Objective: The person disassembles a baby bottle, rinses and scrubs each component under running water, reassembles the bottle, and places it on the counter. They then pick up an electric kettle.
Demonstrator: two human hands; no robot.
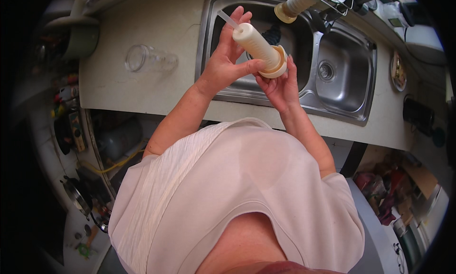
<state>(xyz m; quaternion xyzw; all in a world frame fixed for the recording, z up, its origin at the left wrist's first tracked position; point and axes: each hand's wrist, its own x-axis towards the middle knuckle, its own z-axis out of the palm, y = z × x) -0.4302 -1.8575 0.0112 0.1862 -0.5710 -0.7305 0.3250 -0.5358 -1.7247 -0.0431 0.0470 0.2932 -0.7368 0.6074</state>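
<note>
Over the large sink basin, both my hands hold a cream ribbed cylinder (pixel 256 44), probably a filter cartridge. It is tilted, with its narrow end towards the upper left. A short translucent tube (pixel 229 20) sticks out of that end. Around its wider lower end sits a cream collar or cap (pixel 276 72). My left hand (pixel 226 62) has its thumb against the cylinder near the collar, its fingers stretched out behind. Beneath, my right hand (pixel 281 87) cups the collar with its fingertips. The cylinder hides part of both hands.
The steel double sink (pixel 315 78) is set into a pale worktop (pixel 110 92). A clear jar (pixel 151 58) lies on the left. A ribbed white tap attachment (pixel 299 5) juts over the basin, where a dark cloth-like thing (pixel 272 35) lies. A small dish (pixel 398 72) stands far right.
</note>
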